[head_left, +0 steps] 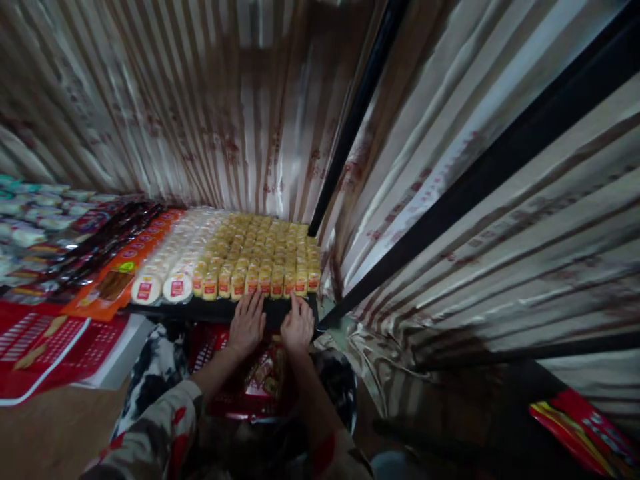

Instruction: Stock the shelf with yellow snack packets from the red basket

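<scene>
The left hand (pixel 246 327) and right hand (pixel 299 328) are released, fingertips at the near yellow packs (pixel 277 279). Light, even fingertip pressure keeps them aligned

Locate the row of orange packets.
In the head view, the row of orange packets lies left of the left hand, between dark glossy packets and round white packs.
</scene>
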